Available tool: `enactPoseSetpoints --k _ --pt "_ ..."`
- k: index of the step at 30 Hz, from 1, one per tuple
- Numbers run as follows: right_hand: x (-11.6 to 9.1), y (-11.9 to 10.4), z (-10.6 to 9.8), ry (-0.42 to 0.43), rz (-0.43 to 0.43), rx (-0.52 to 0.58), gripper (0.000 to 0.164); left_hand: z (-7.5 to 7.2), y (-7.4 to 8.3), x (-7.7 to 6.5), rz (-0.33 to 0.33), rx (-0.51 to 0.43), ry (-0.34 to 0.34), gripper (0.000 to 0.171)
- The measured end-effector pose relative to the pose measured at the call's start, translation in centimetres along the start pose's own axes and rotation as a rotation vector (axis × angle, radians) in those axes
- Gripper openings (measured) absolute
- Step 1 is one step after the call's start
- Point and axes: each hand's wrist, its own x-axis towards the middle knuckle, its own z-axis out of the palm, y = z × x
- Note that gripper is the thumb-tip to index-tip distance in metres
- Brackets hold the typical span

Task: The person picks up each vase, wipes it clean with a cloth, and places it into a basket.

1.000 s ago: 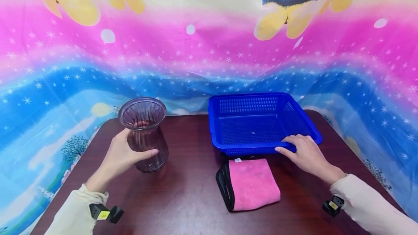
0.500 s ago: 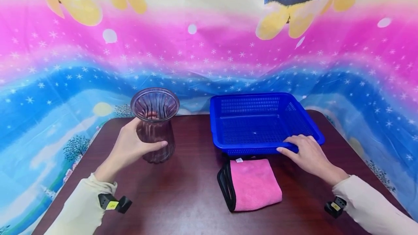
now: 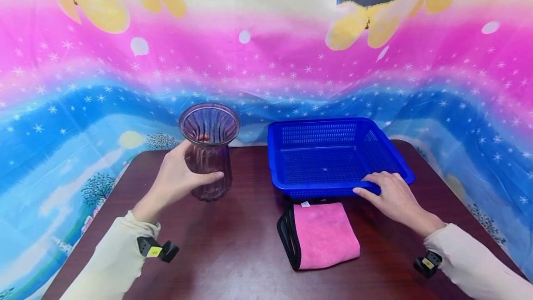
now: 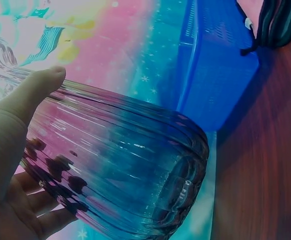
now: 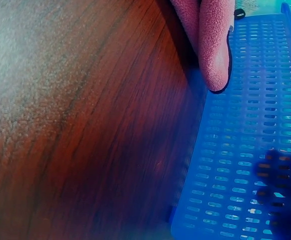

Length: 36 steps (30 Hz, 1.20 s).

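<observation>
My left hand (image 3: 176, 175) grips a purple-tinted ribbed glass vase (image 3: 210, 161) around its body, thumb across the near side. The vase stands roughly upright with its flared mouth up. In the left wrist view, a gap shows between the vase's base (image 4: 183, 195) and the table. My right hand (image 3: 395, 200) holds the near rim of a blue plastic basket (image 3: 320, 188), thumb outside and fingers over the edge. Nothing lies in the basket. A folded pink cloth (image 3: 326, 235) with black edging lies on the table just in front of it.
The dark reddish-brown wooden table (image 3: 233, 253) has rounded far corners. Behind it hangs a pink and blue printed backdrop (image 3: 233, 68), close to the basket's far side. In the right wrist view, the cloth (image 5: 215, 50) lies against the basket's slotted wall (image 5: 240, 150).
My left hand has carried the vase to the right and upward in the head view, closer to the basket. The right hand, basket and cloth stay in place.
</observation>
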Motion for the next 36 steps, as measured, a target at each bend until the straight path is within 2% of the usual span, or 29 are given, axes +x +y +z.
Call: enactPoseSetpoints --k 8,14,22,36 --pt "0.0 -0.1 -0.2 -0.007 0.011 0.0 0.05 0.6 0.6 0.9 0.022 -0.044 -0.005 0.084" --pt "0.0 -0.1 -0.2 -0.008 0.01 0.005 0.05 1.1 1.5 1.6 0.031 -0.027 0.016 0.081" --pt "0.0 0.0 -0.1 -0.01 0.01 0.002 0.05 1.6 2.6 2.4 0.004 0.011 -0.003 0.087" --pt "0.0 -0.1 0.0 0.01 -0.004 0.004 0.047 2.7 4.4 3.5 0.034 0.027 -0.001 0.089"
